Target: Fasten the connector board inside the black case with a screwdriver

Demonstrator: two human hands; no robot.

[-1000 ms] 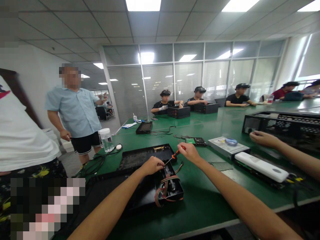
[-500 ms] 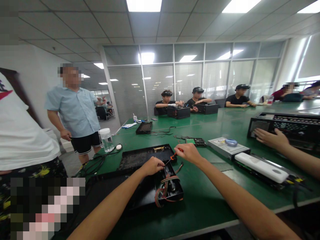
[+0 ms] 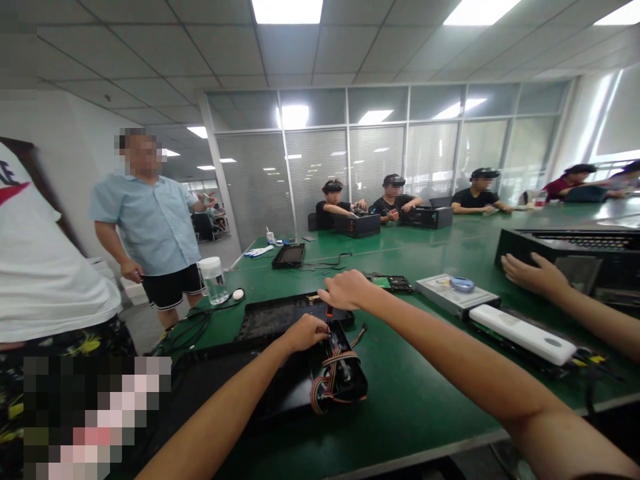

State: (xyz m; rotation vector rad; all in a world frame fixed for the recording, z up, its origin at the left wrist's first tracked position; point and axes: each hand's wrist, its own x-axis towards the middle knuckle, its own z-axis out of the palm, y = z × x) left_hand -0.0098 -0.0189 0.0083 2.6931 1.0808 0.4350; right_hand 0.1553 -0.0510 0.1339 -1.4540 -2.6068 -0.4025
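My right hand is wrapped round the handle of a screwdriver, which points downward with its orange-red collar showing below the fist. Just beneath it, my left hand pinches near the screwdriver's shaft; whether the fingers grip the shaft or a small part there is hidden. Both hands are over the end of a black panel lying on the table. A striped ribbon cable loops round that end of the panel. Behind it lies a second black tray-like panel.
To the right sit a silver drive and a long white device. A co-worker's hand rests against a black computer case. A clear jar and black cables stand left. Several people work across the green table.
My right hand has moved left and up, turning the screwdriver from slanted to nearly upright above my left hand. The co-worker's computer case at right has been tilted.
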